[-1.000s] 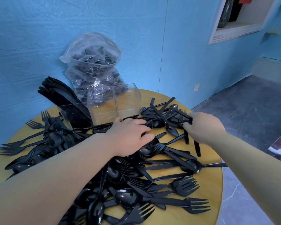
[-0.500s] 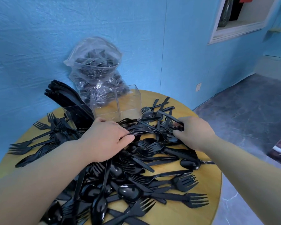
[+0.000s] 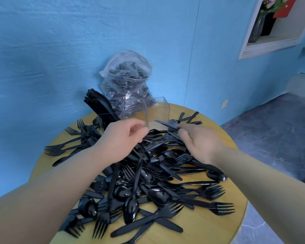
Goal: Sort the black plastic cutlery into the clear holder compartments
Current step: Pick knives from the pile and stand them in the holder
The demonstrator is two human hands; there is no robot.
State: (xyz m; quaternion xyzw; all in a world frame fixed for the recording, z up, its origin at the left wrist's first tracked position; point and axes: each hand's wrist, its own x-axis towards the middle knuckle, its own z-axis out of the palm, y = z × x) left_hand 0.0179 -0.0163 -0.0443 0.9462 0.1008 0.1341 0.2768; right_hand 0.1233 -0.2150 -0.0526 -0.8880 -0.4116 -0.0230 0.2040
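Holding a black plastic knife (image 3: 165, 124), the right hand (image 3: 199, 143) pinches its handle end between thumb and fingers, the blade pointing toward ten o'clock across the front of the clear holder (image 3: 148, 113). The left hand (image 3: 123, 138) hovers just beside it at nine o'clock, fingers curled inward toward the thumb; it seems to hold nothing, though motion blur makes this hard to confirm. Both hands sit above the far edge of the cutlery pile (image 3: 148, 173), a loose heap of black forks, spoons and knives covering most of the round wooden table (image 3: 209, 231). The holder stands at twelve o'clock on the table, behind the pile; its left compartment is packed with black cutlery (image 3: 99, 106) leaning toward ten o'clock, while the middle and right compartments show bare wood through their walls. Directly behind the holder, against the blue wall (image 3: 42, 59), a clear plastic bag (image 3: 127, 81) full of more black cutlery stands open at the top. At two o'clock, a white-framed recess (image 3: 271, 44) in the wall holds a dark vase.
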